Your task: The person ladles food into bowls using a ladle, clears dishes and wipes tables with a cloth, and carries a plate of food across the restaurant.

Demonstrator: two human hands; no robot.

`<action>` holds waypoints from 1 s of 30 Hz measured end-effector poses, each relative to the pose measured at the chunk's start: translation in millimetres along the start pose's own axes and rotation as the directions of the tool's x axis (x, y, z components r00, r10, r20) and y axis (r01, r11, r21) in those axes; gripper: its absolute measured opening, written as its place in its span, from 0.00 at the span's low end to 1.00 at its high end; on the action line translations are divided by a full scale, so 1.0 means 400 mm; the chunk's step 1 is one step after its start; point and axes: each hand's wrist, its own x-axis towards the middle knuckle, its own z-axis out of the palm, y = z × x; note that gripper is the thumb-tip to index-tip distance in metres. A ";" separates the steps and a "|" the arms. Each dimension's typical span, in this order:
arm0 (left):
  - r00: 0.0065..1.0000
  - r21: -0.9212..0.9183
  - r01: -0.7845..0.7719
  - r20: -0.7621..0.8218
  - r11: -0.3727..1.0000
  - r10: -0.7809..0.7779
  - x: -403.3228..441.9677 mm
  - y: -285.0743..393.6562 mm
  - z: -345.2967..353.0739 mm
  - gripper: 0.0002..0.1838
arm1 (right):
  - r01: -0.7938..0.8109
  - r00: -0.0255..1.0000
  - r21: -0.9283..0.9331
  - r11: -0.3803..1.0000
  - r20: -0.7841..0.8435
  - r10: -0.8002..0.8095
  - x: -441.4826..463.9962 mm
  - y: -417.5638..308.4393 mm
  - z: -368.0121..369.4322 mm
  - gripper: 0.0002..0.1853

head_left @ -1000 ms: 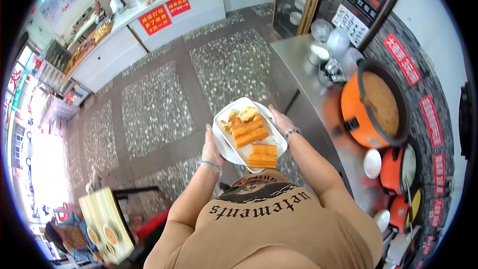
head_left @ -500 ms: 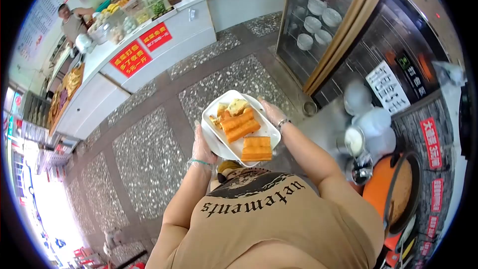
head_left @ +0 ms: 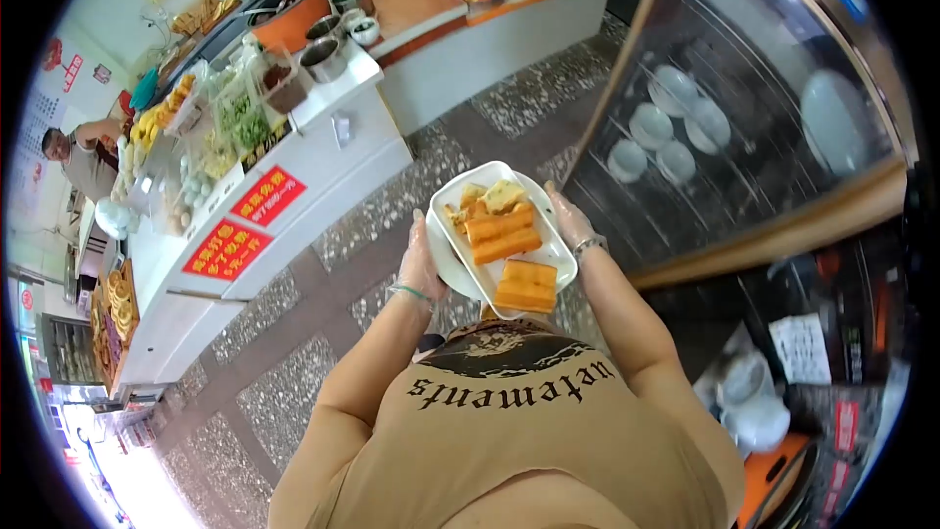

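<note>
A white rectangular tray [head_left: 468, 253] rests on a round white plate [head_left: 455, 272] in front of my chest. Two fried dough pieces [head_left: 527, 286] and some pale, broken food [head_left: 502, 196] lie in the tray. My left hand [head_left: 419, 260], in a clear glove, grips the plate's left edge. On the right side my right hand [head_left: 571, 218], also gloved, grips the plate and tray edge. Both hands' fingers are partly hidden by the dishes.
A white counter [head_left: 377, 118] with food containers and red signs runs along the left and top. Behind it a person [head_left: 83, 159] reaches over the food. At right stands a glass-doored cabinet [head_left: 744, 98] with bowls. An orange pot [head_left: 769, 475] sits at lower right.
The view has turned to the right and the counter and cabinet are nearer. The orange pot has shifted to the lower right edge. My hands still hold the plate and tray.
</note>
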 end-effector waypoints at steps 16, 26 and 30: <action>0.906 0.221 0.129 0.370 0.967 -0.206 1.389 0.556 0.835 0.35 | 0.091 0.988 0.315 0.945 -0.148 -0.046 1.326 -0.710 -0.380 0.36; 0.823 0.395 0.289 0.363 0.872 -0.437 2.196 0.495 1.594 0.35 | -0.057 0.898 0.163 0.985 -0.423 0.122 1.866 -1.175 -1.004 0.42; 0.804 0.422 0.346 0.326 0.838 -0.497 2.475 0.404 1.907 0.34 | -0.037 0.867 0.274 0.961 -0.470 0.167 2.181 -1.179 -1.288 0.42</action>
